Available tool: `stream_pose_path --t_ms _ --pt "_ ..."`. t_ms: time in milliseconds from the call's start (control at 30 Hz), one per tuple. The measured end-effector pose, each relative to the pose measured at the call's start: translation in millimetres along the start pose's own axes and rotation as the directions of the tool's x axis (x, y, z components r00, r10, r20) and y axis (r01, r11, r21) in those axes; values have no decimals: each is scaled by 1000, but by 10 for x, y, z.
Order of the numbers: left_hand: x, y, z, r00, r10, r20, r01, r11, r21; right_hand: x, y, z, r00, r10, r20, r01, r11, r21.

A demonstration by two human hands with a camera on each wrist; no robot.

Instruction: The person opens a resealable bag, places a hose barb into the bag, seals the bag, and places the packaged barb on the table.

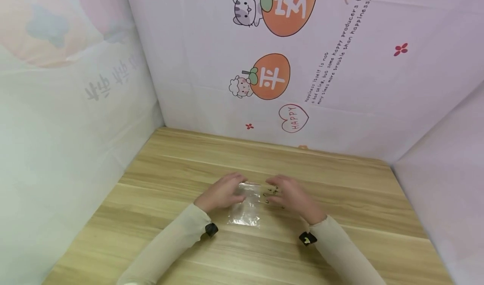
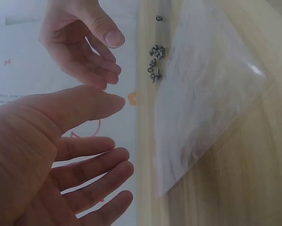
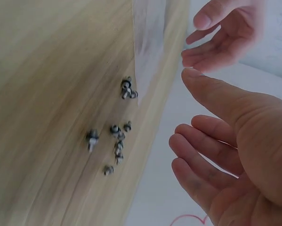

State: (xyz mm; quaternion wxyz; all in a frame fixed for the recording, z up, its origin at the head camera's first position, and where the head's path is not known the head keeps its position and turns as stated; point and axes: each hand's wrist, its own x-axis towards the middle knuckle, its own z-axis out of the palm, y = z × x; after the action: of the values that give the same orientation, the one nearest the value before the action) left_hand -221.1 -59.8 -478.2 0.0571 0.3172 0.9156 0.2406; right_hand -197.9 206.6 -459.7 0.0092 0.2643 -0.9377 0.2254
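A clear plastic zip bag (image 1: 245, 211) lies flat on the wooden table, its zip edge facing away from me. My left hand (image 1: 223, 192) hovers over the bag's left side, fingers apart and relaxed, as the left wrist view confirms with that hand (image 2: 60, 150) gripping nothing. To the right of the bag, several small dark metal screws (image 3: 118, 149) are scattered in a loose group. Above them is my right hand (image 1: 294, 197), thumb and fingers loosely spread; in the right wrist view this hand (image 3: 244, 146) also holds nothing. It partly covers the screws in the head view.
The wooden table (image 1: 211, 257) ends at a white printed backdrop (image 1: 200, 79) behind. White cloth walls (image 1: 94, 121) stand on the left and right. Black straps (image 1: 211, 229) sit at both wrists below pale sleeves.
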Motion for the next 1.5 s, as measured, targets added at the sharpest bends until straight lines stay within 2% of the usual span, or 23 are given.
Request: stream_pose_path --t_ms 167,300,467,667,933,1100,1233,1500 --pt "134 -86 36 1000 -11 20 11 1000 -5 189 11 96 997 7 73 -12 998 65" --pt "241 -181 46 999 -12 31 14 998 -63 334 55 173 993 1 117 -9 998 64" --pt "345 -295 33 998 -41 49 48 987 -156 462 98 239 992 34 123 -40 998 46" --pt "436 -388 55 997 -28 65 37 990 -139 568 120 292 989 55 138 -66 995 74" --pt "584 -391 81 996 -10 87 23 989 -149 678 159 309 986 84 146 -97 992 84" --pt "653 -376 56 989 -38 143 62 984 -165 744 179 272 974 114 196 -139 983 122" --pt "684 -339 3 979 -72 193 106 979 -172 807 199 249 967 111 230 -136 986 100" --pt "766 -268 -59 963 -137 230 171 976 -133 907 247 223 948 130 291 -172 977 124"
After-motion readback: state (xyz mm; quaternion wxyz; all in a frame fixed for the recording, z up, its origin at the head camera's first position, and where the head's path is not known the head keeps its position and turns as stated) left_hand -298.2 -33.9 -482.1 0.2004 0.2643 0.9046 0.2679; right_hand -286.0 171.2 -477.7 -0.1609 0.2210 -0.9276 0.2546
